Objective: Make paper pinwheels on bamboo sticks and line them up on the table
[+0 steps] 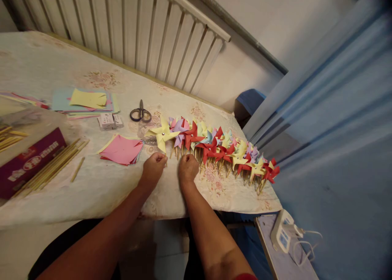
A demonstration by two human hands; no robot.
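**Two hands at the near end of a pinwheel row**

Centre of the frame: left hand (154, 164) curled, fingers pinched on the stick of a yellow pinwheel (162, 134); the stick itself mostly hidden under the knuckles; the wheel stands just above the hand, at the left end of the row; right hand (187, 168) just beside it, knuckles up, fingers folded down onto the table (92, 190) at the foot of the next sticks; whether it grips one I cannot tell; the two hands near each other, not touching.

Row of pinwheels (226, 151): runs from centre to the right of the frame, slanting down toward the table's right corner; red, yellow, lilac, pale blue and pink wheels overlapping one another; wooden sticks point toward the near edge.

Left of centre: stack of pink paper squares (121, 150) lying flat, a yellow sheet showing beneath; above it, scissors (140, 114), closed, handles toward the viewer; beside them small white boxes (109, 120); further up and left, coloured paper sheets (84, 101), yellow on top.

Left edge: purple box (29, 160); bundle of wooden sticks (53, 167) lying diagonally next to it; one loose stick (77, 169) apart from the bundle.

Upper frame: white radiator (137, 30) behind the table; right side, blue fabric (337, 128); lower right, white power strip (283, 231) with a cable.
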